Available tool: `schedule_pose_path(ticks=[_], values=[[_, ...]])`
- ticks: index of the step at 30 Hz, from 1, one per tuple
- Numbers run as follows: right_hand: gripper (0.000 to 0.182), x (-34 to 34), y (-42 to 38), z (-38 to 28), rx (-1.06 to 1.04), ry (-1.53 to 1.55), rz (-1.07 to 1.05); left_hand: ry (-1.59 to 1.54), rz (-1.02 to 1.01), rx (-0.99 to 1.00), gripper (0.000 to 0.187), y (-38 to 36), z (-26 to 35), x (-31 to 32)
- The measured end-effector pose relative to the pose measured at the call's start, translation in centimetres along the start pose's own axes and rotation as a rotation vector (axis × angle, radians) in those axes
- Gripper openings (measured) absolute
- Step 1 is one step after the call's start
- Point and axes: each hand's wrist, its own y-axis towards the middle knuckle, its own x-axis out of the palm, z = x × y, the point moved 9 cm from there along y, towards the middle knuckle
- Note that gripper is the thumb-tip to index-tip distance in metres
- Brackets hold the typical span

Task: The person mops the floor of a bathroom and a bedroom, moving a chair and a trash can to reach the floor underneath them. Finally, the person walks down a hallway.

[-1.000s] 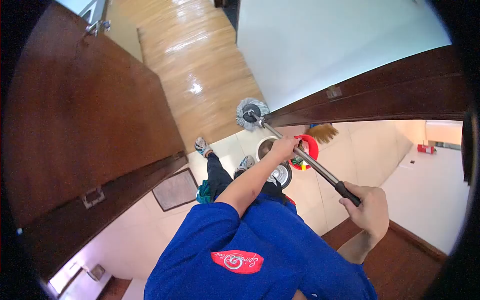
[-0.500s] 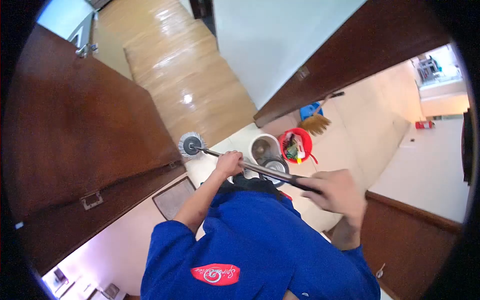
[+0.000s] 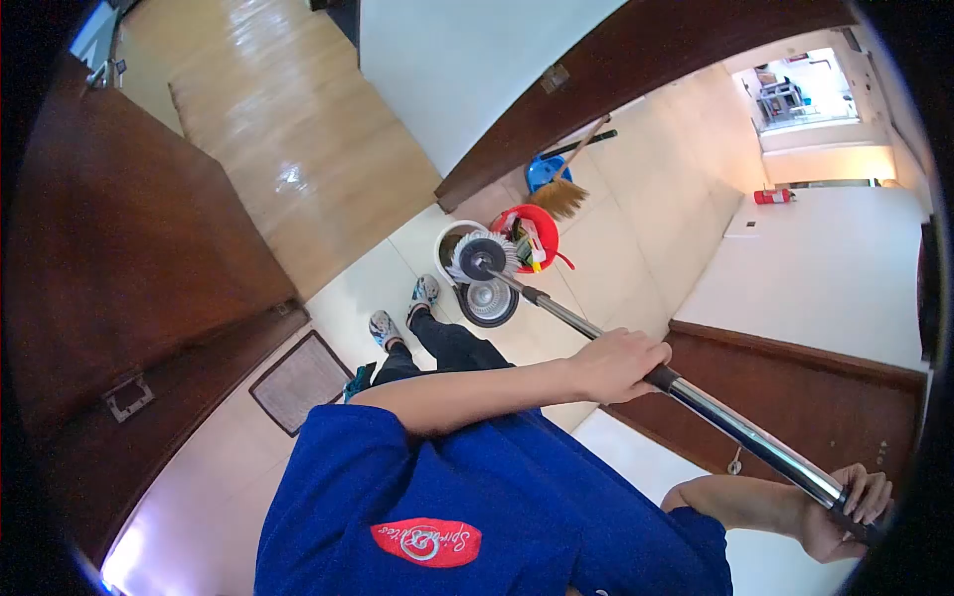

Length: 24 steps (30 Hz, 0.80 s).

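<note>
I hold a spin mop [image 3: 566, 316] by its long metal pole, slanting from lower right up to the bucket. My left hand [image 3: 618, 366] is wrapped round the middle of the pole, close to a black collar. Lower right, my right hand [image 3: 847, 512] grips the black end of the handle. The round mop head [image 3: 484, 257], grey with pale strands, overlaps the white mop bucket [image 3: 444, 236] in this view. Just below it shows the metal wringer basket [image 3: 489, 300] in its black rim.
Beside the mop bucket stands a red bucket [image 3: 550, 224] holding cleaning items. Behind it are a straw broom [image 3: 559, 198] and a blue dustpan [image 3: 542, 174]. A doormat [image 3: 301, 382] lies by the brown door [image 3: 149, 248]. A fire extinguisher [image 3: 773, 197] is at right.
The mop head has come off the floor by the doorway and moved right to the bucket. Both hands have shifted right and down with the pole; the view has turned slightly.
</note>
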Motion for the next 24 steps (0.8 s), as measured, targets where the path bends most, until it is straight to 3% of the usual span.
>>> schedule_pose_path(ticks=[4, 7, 10, 16, 20, 21, 22, 23, 24], values=[[0.053, 1.0, -4.0, 5.2, 0.137, -0.038, 0.029, 0.059, -0.016, -0.076, 0.034, -1.4, -3.2, 3.9], [0.052, 0.3, -8.1, 12.8, 0.152, -0.306, 0.080, 0.126, -0.075, -0.312, 0.036, -3.2, -9.7, 6.1], [0.055, -1.0, -8.5, 14.6, 0.180, -0.187, 0.044, 0.188, -0.118, -0.394, 0.038, -3.3, -11.3, 6.7], [0.061, -4.2, -7.3, 17.3, 0.204, -0.167, -0.049, 0.220, 0.043, -0.409, 0.042, 0.0, -14.1, 8.8], [0.068, -7.1, -4.9, 27.1, 0.369, -0.073, -0.012, 0.184, 0.190, -0.501, 0.041, 4.6, -17.0, 5.5], [0.055, -10.3, -5.7, 31.5, 0.463, 0.014, 0.153, 0.185, 0.243, -0.535, 0.042, 5.8, -18.2, 4.6], [0.042, -10.4, -6.0, 36.0, 0.651, 0.068, 0.114, 0.196, 0.293, -0.568, 0.043, 6.8, -19.6, 3.2], [0.035, -11.8, -6.4, 40.7, 0.731, -0.340, -0.002, 0.204, 0.332, -0.603, 0.044, 7.3, -20.8, 1.9], [0.035, -10.2, -6.8, 43.4, 0.670, -0.358, -0.121, 0.215, 0.401, -0.601, 0.046, 7.3, -22.4, 0.7]])
